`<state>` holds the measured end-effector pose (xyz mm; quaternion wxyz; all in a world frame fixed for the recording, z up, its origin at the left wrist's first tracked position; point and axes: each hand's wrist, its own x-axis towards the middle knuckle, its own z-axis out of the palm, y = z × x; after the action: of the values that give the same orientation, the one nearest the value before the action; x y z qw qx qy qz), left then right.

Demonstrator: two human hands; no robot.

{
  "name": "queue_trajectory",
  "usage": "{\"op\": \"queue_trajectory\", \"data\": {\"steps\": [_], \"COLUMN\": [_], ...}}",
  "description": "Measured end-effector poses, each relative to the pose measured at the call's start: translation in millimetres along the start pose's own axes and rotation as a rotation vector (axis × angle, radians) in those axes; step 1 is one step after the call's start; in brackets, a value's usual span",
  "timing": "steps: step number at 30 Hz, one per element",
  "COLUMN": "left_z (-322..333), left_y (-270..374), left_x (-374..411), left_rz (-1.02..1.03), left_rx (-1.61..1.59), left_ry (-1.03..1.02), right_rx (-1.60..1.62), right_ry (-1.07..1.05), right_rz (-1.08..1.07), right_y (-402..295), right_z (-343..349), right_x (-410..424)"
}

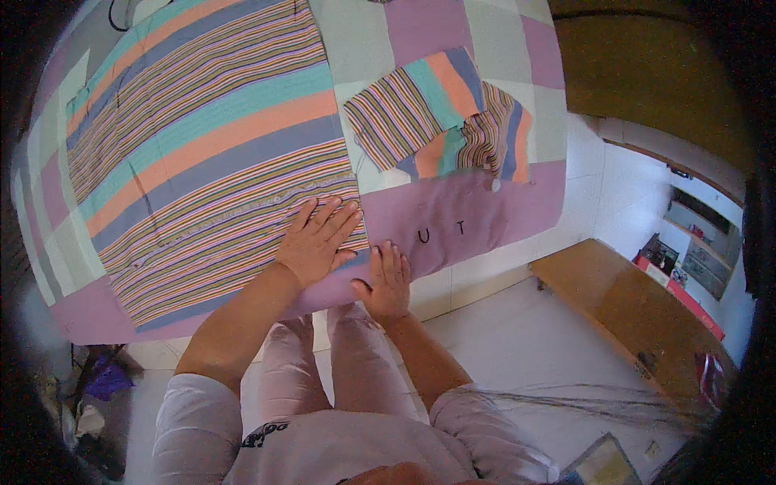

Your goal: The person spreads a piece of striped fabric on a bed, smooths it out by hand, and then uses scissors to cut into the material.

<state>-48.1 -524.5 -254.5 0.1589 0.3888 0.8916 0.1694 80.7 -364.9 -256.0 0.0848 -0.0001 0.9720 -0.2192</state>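
A large striped cloth [230,139] in teal, orange, slate blue and fine multicoloured lines lies spread over a padded, checked surface. Flat on its lower right part rests my left hand [316,241], fingers slightly spread. Beside that hand, my right hand [388,279] lies palm down at the cloth's right edge, its fingertips on the mauve part of the checked cover [418,242]. Neither hand grips anything. Farther right on the cover are two smaller pieces of matching fabric: a flat striped piece [418,103] overlaps a crumpled striped piece [509,133].
A brown wooden bench or low table [624,315] stands on the pale floor [485,339] to the right, with a red item [685,297] along its far side. A dark cord [115,18] curves at the top left. Something purple [106,379] sits below the left edge.
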Motion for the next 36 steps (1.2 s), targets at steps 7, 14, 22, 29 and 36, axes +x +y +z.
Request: {"op": "queue_trajectory", "data": {"steps": [7,14,22,29,36], "left_z": [2.1,2.9,25.2,19.7,10.2], "left_y": [1.7,3.0,-6.5,-13.4,-25.2], "left_x": [2.5,3.1,-7.2,-13.0,-66.3], "left_rz": [-0.014,-0.034,-0.107,0.011,-0.256], "left_rx": [0.016,-0.009,0.0,-0.222,-0.11], "left_ry": [-0.003,-0.016,-0.027,0.102,0.238], "right_rx": [0.033,-0.042,0.209,0.383,-0.067], "right_ry": [0.068,-0.156,-0.18,-0.371,-0.362], "right_rz": [-0.096,-0.076,-0.32,-0.285,-0.321], "right_y": [-3.3,-0.6,-57.6,-20.0,-41.2], "right_z": [-14.7,-21.2,-47.0,-10.9,-3.3], "right_x": [-2.9,11.0,106.7,152.1,142.1]}}
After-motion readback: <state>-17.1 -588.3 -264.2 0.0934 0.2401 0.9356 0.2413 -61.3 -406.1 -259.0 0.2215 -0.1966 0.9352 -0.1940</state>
